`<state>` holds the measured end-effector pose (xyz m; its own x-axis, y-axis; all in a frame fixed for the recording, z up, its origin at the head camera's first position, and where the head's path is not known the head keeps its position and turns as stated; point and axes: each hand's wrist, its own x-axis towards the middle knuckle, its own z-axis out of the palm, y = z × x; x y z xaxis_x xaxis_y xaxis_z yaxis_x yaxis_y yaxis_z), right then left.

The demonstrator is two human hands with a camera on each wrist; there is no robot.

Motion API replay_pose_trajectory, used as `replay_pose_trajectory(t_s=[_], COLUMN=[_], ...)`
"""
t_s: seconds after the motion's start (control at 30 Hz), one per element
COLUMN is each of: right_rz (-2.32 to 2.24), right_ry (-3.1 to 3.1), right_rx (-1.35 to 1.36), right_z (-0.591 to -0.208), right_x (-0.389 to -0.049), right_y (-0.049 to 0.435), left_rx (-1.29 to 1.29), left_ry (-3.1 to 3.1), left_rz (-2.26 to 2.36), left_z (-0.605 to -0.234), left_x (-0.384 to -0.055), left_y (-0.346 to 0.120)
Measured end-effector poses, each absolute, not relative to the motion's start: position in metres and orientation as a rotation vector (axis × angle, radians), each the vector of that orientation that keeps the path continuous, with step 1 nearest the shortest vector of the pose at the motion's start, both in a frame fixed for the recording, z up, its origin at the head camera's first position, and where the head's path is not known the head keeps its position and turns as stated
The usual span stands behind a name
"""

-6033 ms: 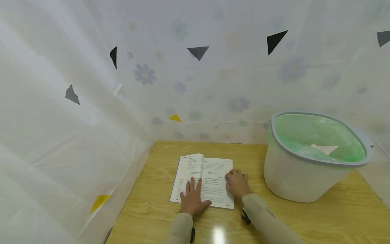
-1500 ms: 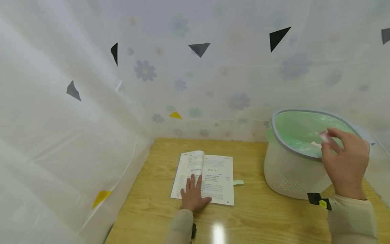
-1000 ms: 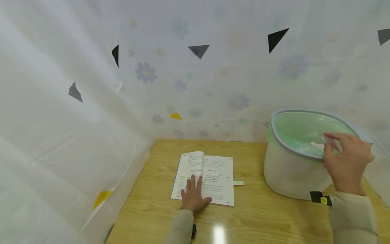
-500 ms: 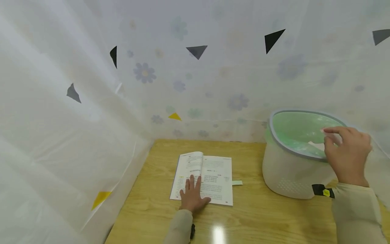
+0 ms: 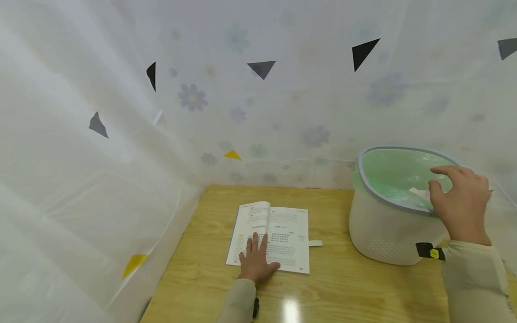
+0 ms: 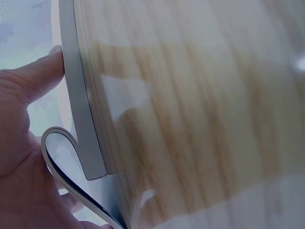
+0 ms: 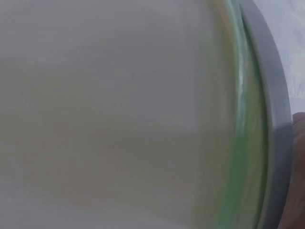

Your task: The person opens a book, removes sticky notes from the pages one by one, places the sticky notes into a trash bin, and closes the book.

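Observation:
An open book (image 5: 288,224) with printed pages lies on the wooden table in the head view. My left hand (image 5: 256,261) rests on its lower middle with fingers spread; in the left wrist view the thumb reaches over the thick page block (image 6: 76,95) beside a curled page. From the book's right edge sticks a pale green paper strip (image 5: 316,243). My right hand (image 5: 464,199) is over the near right rim of the bin (image 5: 387,240), thumb and index finger apart with nothing visible between them. A white paper scrap (image 5: 419,193) lies inside on the green liner.
The pale bin has a grey rim (image 5: 365,186) and a green bag liner (image 5: 400,170), and stands on the right of the wooden table (image 5: 335,291). Plastic sheeting (image 5: 242,130) with flower prints hangs behind the table and along its left side.
My right hand has gone from the book's right edge to the bin and let go of the pinkish paper piece it pinched. The green strip has come into view; my left hand has stayed put.

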<state>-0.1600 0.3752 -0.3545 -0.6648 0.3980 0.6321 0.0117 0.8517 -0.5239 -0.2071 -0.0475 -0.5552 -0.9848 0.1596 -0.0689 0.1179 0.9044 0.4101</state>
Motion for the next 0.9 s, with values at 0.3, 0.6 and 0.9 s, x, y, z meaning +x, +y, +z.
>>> replay_pose_trajectory(t_s=[0.3,0.6,0.9], right_rz=[0.656,0.821,1.006], right_ry=[-1.806,-1.375,-1.728], right_rx=[-0.138,0.084,0.316], right_z=[-0.362,-0.365,-0.419], right_x=[-0.150,-0.138,-0.144], right_y=[0.353,0.251,0.229], left_rx=[0.216,0.256,0.216], left_ry=[2.965,2.964,2.974], left_rz=[0.598,0.637,0.594], left_z=[-0.559,-0.555,-0.557], left_x=[-0.207,-0.202,-0.198], left_y=[-0.044,-0.041,-0.043])
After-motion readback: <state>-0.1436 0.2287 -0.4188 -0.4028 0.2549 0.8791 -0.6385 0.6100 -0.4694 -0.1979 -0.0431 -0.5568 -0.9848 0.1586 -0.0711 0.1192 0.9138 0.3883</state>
